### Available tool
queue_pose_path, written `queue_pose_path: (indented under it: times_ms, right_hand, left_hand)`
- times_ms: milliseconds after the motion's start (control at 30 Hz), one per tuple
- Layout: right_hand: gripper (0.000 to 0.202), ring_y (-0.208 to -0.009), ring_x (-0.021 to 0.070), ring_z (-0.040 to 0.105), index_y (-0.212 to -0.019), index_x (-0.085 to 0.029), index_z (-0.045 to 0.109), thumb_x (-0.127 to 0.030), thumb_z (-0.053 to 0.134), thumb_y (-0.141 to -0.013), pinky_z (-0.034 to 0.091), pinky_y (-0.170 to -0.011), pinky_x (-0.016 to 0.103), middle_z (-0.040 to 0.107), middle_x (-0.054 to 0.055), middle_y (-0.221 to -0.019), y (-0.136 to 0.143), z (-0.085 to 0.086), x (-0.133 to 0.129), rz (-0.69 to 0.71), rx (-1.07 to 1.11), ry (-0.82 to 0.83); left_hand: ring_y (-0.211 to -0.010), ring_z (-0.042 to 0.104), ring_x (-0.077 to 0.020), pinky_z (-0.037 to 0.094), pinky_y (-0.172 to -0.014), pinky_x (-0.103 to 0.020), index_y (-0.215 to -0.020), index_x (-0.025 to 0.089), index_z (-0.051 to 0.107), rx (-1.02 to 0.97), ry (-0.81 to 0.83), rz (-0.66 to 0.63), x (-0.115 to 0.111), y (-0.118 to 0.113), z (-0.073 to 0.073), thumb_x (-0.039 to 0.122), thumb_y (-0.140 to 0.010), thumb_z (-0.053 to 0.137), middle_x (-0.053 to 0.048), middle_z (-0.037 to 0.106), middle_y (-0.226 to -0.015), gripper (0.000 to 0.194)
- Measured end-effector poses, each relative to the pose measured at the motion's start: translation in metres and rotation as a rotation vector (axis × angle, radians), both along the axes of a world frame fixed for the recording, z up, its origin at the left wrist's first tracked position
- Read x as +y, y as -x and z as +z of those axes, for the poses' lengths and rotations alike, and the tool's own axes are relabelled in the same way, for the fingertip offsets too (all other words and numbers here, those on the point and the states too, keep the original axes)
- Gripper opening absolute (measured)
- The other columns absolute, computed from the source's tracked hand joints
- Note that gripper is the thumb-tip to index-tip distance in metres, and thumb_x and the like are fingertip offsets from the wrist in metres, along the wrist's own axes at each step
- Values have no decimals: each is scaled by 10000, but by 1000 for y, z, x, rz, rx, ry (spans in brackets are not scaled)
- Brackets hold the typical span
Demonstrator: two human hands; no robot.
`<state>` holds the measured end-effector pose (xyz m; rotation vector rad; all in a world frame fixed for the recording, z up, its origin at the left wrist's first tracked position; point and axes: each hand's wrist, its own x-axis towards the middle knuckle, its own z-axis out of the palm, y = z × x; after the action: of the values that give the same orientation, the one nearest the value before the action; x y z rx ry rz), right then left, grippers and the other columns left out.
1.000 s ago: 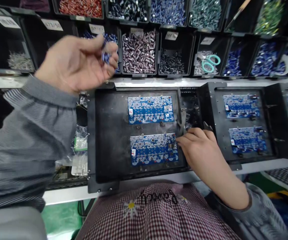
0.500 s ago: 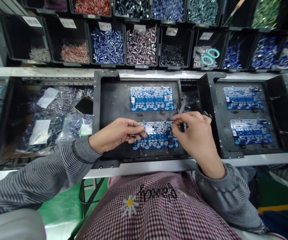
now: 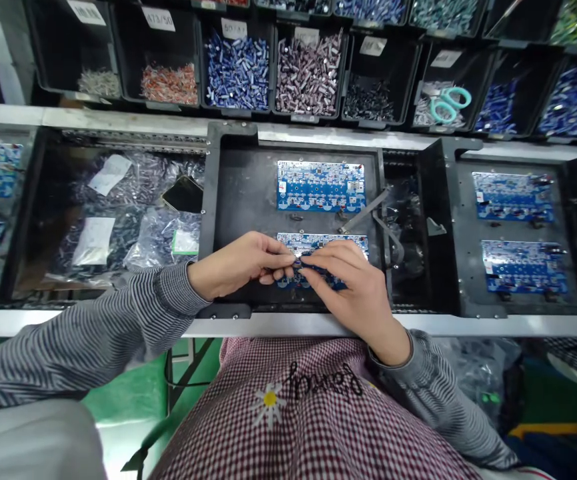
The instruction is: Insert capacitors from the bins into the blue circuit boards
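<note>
Both my hands meet over the lower blue circuit board (image 3: 338, 241), hiding much of its middle and left part. My left hand (image 3: 248, 261) comes in from the left, thumb and forefinger pinched together at the tips. My right hand (image 3: 351, 287) also pinches, its fingertips almost touching the left ones. Between the two sets of fingertips is a small dark piece, too small to name. The upper circuit board (image 3: 321, 187) lies flat behind my hands in the same black tray (image 3: 248, 180).
Bins of small electronic parts (image 3: 238, 73) line the back, one with turquoise scissors (image 3: 449, 105). To the left are plastic bags of parts (image 3: 93, 240) and a dark phone-like object (image 3: 183, 195). On the right, another tray holds two boards (image 3: 523, 267). A metal rail (image 3: 318, 325) runs along the front.
My right hand has moved left from the board's right end to meet my left hand's fingertips. My left hand stays nearly in place. The view has shifted slightly.
</note>
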<state>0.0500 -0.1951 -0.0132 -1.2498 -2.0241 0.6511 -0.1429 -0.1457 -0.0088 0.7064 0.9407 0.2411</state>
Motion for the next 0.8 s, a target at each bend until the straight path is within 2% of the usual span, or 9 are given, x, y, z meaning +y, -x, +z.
queue_pose_path:
  times_ms: [133, 233, 300, 433, 533, 600, 700, 800]
  right_hand:
    - [172, -865, 191, 597, -944, -239, 667, -142, 584, -830, 510, -838, 412, 685, 36, -865, 4, 0, -2, 3, 1, -7]
    - [172, -868, 201, 584, -909, -240, 660, -131, 551, -835, 511, -818, 421, 667, 37, -846, 4, 0, -7, 26, -52, 43]
    - [170, -881, 204, 571, -888, -229, 653, -125, 527, -840, 509, -812, 416, 659, 43, -845, 4, -2, -11, 52, -85, 74]
    - [148, -900, 204, 554, -878, -209, 640, -125, 524, -840, 500, -831, 407, 654, 50, -850, 4, -6, -15, 61, -119, 70]
    - [145, -887, 206, 550, -863, -207, 636, -119, 523, -839, 498, -824, 405, 648, 50, -832, 4, -6, -15, 64, -128, 65]
    - [155, -883, 207, 548, -862, -209, 640, -116, 518, -838, 500, -816, 410, 649, 51, -830, 4, -5, -14, 74, -132, 69]
    - [179, -901, 210, 542, -901, -208, 657, -118, 513, -846, 501, -826, 419, 657, 58, -860, 2, -6, -14, 96, -139, 63]
    - [229, -952, 218, 543, -986, -230, 672, -129, 508, -862, 502, -841, 436, 663, 59, -918, -2, -7, -14, 130, -144, 64]
  left_hand:
    - [-521, 428, -44, 306, -445, -151, -713, 74, 626, 52, -72, -43, 1, -1, 4, 208, -849, 593, -42, 572, -690, 194]
    - [-507, 454, -54, 305, -437, -161, -892, 107, 608, 117, -142, 2, 3, 1, 7, 143, -867, 515, -23, 584, -693, 103]
    - [-508, 470, -61, 301, -430, -167, -905, 120, 588, 125, -169, 12, 4, 2, 8, 179, -892, 501, -35, 612, -717, 107]
    - [-525, 459, -54, 308, -447, -168, -732, 97, 608, 126, -244, -29, 2, 4, 5, 262, -887, 553, -53, 617, -721, 233]
    - [-520, 440, -51, 276, -445, -160, -782, 102, 645, 144, -230, -30, -1, 6, 5, 246, -806, 661, -26, 596, -675, 147]
    - [-515, 434, -56, 268, -445, -165, -790, 106, 661, 166, -218, -35, -3, 7, 5, 258, -765, 703, -12, 576, -641, 160]
    - [-512, 425, -64, 284, -463, -176, -802, 108, 699, 169, -254, -54, -5, 10, 5, 236, -772, 681, 0, 539, -591, 132]
    - [-489, 414, -65, 291, -465, -189, -831, 112, 710, 167, -258, -86, -7, 11, 3, 209, -787, 649, -10, 562, -597, 123]
